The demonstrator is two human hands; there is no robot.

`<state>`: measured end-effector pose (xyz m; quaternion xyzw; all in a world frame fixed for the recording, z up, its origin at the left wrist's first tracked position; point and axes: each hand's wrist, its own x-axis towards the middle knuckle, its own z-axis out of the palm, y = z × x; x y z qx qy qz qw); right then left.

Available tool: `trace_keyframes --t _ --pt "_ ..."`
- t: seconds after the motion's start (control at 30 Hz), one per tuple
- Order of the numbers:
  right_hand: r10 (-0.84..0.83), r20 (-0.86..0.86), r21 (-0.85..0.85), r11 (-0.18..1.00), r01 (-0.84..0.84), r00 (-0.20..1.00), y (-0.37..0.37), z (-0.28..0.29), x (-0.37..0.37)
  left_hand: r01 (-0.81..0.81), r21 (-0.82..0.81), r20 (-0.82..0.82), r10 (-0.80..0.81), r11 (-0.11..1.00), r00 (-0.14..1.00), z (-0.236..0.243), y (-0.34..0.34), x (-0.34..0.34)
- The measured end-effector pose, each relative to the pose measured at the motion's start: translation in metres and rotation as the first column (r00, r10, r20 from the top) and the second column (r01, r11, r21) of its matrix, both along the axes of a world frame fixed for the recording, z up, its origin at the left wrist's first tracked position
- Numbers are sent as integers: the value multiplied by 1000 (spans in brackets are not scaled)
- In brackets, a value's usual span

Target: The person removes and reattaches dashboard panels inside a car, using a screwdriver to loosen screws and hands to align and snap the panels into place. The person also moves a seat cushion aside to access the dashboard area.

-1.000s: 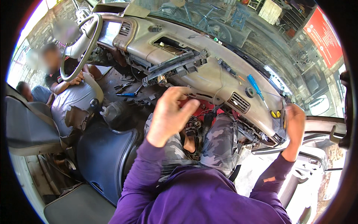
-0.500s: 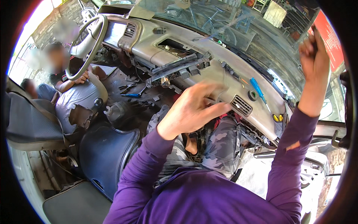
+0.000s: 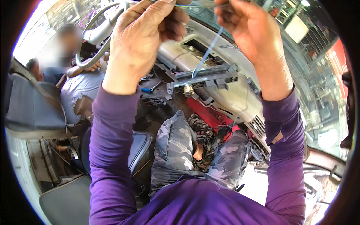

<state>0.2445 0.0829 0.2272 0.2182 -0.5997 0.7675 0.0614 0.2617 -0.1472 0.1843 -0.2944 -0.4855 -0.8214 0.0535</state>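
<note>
Both my hands are raised high at the top edge, above the dashboard [image 3: 168,48]. My left hand [image 3: 137,45] is closed, its thumb pressing a thin wire [image 3: 195,6] against the fingers. My right hand [image 3: 258,39] has curled fingers, with the wire's other end at the fingertips; the picture's edge cuts off part of this grip. Below them a pale blue strand [image 3: 208,51] runs from near my right fingers down to a long black plastic bracket [image 3: 210,77] on the dashboard. A brass-coloured cylinder [image 3: 188,90] is at the bracket's near side.
Another person's hand [image 3: 93,66] is by the steering wheel [image 3: 107,52] at left. A blue-handled tool [image 3: 146,90] lies on the floor. A red panel [image 3: 206,114] lies beyond my knees. An air vent [image 3: 257,126] is at right, below the windshield.
My left hand has risen from over the dashboard to the top edge and closed on the wire. My right hand has moved left toward it. The view has shifted.
</note>
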Motion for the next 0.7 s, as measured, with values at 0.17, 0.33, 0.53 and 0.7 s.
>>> trace_keyframes --t 0.17,0.33,0.53,0.7 --pt "-375 -365 518 679 521 852 11 -37 -51 3 146 131 -22 989 991 -36 -21 -65" --pt "-168 -856 341 527 779 489 -95 -18 -54 297 204 -4 -303 933 953 -22 -12 -81" --pt "53 -21 932 361 0 998 -33 65 -64 -498 101 -388 495 861 777 16 -90 -109" --pt "-25 -17 900 436 26 1000 95 106 -130 -498 306 -128 553 812 823 -6 -149 -148"
